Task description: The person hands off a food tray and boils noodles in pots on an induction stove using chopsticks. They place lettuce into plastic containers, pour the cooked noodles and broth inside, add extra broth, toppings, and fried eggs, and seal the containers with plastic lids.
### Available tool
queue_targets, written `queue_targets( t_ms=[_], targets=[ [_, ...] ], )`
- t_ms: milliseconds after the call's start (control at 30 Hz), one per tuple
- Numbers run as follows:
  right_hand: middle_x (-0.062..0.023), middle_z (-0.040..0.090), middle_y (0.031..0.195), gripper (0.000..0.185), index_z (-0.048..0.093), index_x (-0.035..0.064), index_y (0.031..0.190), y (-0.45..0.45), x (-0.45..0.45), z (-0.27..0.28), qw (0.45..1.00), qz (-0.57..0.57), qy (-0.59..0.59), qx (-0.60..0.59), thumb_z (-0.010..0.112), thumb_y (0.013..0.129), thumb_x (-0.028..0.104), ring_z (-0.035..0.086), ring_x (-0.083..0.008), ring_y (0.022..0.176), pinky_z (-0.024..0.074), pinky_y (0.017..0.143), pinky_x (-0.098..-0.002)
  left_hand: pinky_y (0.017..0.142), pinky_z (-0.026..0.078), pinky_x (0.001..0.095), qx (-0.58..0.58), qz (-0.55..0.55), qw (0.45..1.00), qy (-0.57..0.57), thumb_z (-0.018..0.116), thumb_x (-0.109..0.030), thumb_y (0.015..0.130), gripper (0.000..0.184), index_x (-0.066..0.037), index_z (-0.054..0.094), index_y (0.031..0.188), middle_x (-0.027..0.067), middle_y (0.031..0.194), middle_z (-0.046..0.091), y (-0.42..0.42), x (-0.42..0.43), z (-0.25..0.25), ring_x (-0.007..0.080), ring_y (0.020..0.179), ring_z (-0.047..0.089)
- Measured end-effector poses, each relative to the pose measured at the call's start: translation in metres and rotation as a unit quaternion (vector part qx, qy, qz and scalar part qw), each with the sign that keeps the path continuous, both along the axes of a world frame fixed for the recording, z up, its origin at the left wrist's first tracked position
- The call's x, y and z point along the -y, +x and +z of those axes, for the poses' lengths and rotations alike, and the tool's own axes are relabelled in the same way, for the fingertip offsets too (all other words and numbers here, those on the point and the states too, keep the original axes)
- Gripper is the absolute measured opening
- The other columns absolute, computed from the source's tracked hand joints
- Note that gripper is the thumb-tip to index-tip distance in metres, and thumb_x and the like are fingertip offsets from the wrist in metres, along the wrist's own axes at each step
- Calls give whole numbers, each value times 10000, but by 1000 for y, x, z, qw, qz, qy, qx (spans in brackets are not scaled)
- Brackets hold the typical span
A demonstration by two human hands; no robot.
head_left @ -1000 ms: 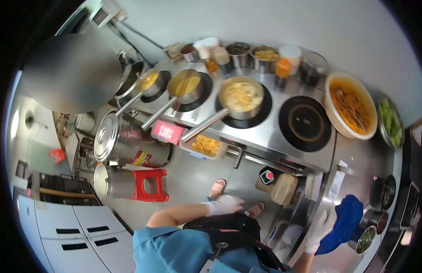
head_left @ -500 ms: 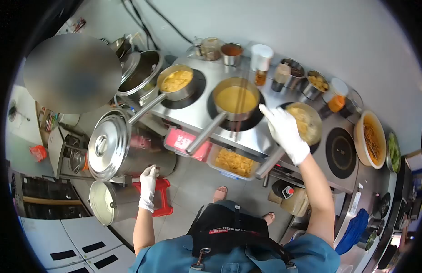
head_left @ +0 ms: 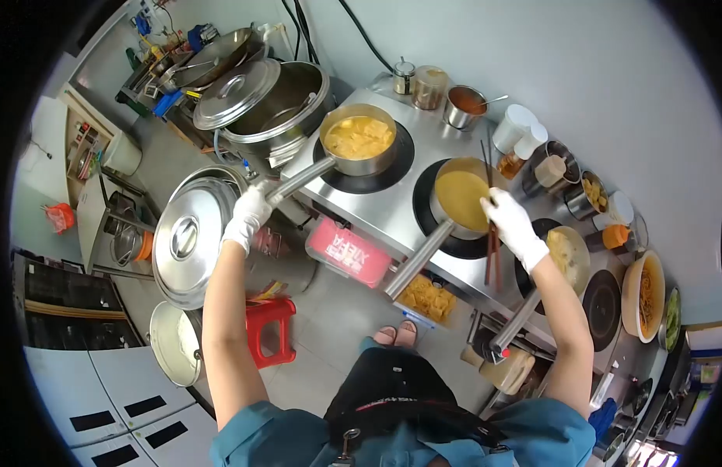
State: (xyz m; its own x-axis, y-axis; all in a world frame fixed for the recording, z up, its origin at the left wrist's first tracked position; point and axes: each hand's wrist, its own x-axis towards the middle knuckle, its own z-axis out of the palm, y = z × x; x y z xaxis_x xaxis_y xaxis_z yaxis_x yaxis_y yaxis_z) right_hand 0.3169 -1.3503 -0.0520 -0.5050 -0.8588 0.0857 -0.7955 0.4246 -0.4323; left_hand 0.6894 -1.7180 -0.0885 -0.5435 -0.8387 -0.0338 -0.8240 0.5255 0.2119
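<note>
My left hand (head_left: 250,215), in a white glove, is closed around the end of the long handle of the left saucepan (head_left: 359,165). That pan holds yellow pieces in liquid and sits on a black burner. My right hand (head_left: 513,226), also gloved, grips a pair of long brown chopsticks (head_left: 491,261) upright beside the middle saucepan (head_left: 452,227). Smooth yellow liquid fills this pan, and its handle points toward me. Just right of my right hand, a third saucepan (head_left: 576,268) with pale yellow food is partly hidden by my forearm.
Jars, a cup of red sauce (head_left: 464,107) and seasoning containers line the wall. Large lidded steel pots (head_left: 201,268) stand at left, above a red stool (head_left: 269,331). A pink box (head_left: 348,251) and a tub of yellow pieces (head_left: 425,297) sit below the counter edge.
My left hand has risen from above the stool to the left saucepan's handle. My right hand has come to the chopsticks by the middle pan. The view has shifted left; a blurred patch there is gone.
</note>
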Motion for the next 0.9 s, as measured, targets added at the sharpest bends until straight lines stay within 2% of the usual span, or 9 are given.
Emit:
queue_targets(
  t_ms=[67, 133, 167, 233, 333, 467, 533, 733, 900],
  targets=[
    [-144, 592, 1002, 300, 563, 44, 1146, -8, -9, -26, 989, 43, -133, 49, 636, 857, 75, 609, -239, 864, 493, 773, -329, 894, 484, 422, -37, -25, 992, 115, 705, -317, 820, 497, -2, 587, 1186, 228, 1066, 652, 2, 11, -4, 372, 1005, 623],
    [-122, 614, 985, 311, 603, 66, 1175, 31, 12, 30, 880, -144, -218, 398, 621, 865, 79, 602, -220, 915, 488, 816, -310, 893, 483, 406, 27, -26, 989, 142, 728, -293, 797, 499, 1, 590, 1176, 220, 1029, 671, -3, 15, 2, 356, 986, 639],
    [-114, 636, 999, 241, 663, 42, 1101, 58, 29, 62, 945, 45, -323, 36, 612, 866, 55, 609, -198, 938, 478, 869, -310, 749, 531, 400, -15, -64, 985, 160, 749, -274, 777, 473, 6, 604, 1129, 198, 879, 684, 7, 4, 1, 318, 826, 682],
    [-108, 651, 1025, 184, 697, 26, 1027, 65, 72, 71, 923, 59, -359, 125, 610, 865, 36, 618, -193, 949, 469, 882, -297, 433, 465, 311, -51, -34, 949, 309, 772, -241, 769, 411, 48, 600, 1005, 79, 605, 581, 7, -12, 11, 157, 516, 601],
    [-88, 679, 943, 159, 700, 17, 999, 59, 137, 51, 908, 59, -363, 201, 618, 865, 44, 630, -166, 890, 484, 821, -279, 503, 490, 259, -54, -29, 904, 423, 727, -202, 825, 403, 22, 547, 1108, 65, 778, 599, 2, -11, 14, 127, 570, 591],
    [-74, 705, 803, 126, 703, 5, 910, 60, 206, 20, 920, -5, -247, 304, 634, 874, 105, 637, -119, 760, 497, 700, -279, 588, 520, 251, -264, 55, 703, 658, 668, -124, 863, 351, -22, 526, 1167, 43, 880, 637, 7, -18, -10, 115, 659, 615],
    [-65, 705, 895, 123, 697, -12, 944, 67, 238, 16, 919, -7, -237, 314, 618, 885, 62, 626, -116, 830, 492, 787, -269, 571, 498, 226, -270, 48, 672, 688, 673, -107, 860, 302, -26, 547, 1122, 21, 849, 622, 7, -16, -14, 97, 654, 592],
    [-67, 710, 913, 123, 699, -13, 940, 55, 263, 8, 897, -79, -308, 306, 602, 908, 55, 636, -120, 875, 505, 801, -245, 647, 559, 293, -271, 57, 602, 749, 679, -175, 874, 281, -22, 561, 1078, 49, 880, 639, -17, 14, -43, 159, 739, 643],
    [-88, 699, 800, 168, 710, 8, 909, 71, 217, 34, 874, -131, -388, 262, 643, 895, 161, 628, -120, 745, 506, 670, -277, 684, 492, 225, -301, 99, 578, 752, 672, -202, 859, 465, 7, 529, 1248, 24, 875, 613, -51, 4, -26, 113, 744, 584]
  ],
)
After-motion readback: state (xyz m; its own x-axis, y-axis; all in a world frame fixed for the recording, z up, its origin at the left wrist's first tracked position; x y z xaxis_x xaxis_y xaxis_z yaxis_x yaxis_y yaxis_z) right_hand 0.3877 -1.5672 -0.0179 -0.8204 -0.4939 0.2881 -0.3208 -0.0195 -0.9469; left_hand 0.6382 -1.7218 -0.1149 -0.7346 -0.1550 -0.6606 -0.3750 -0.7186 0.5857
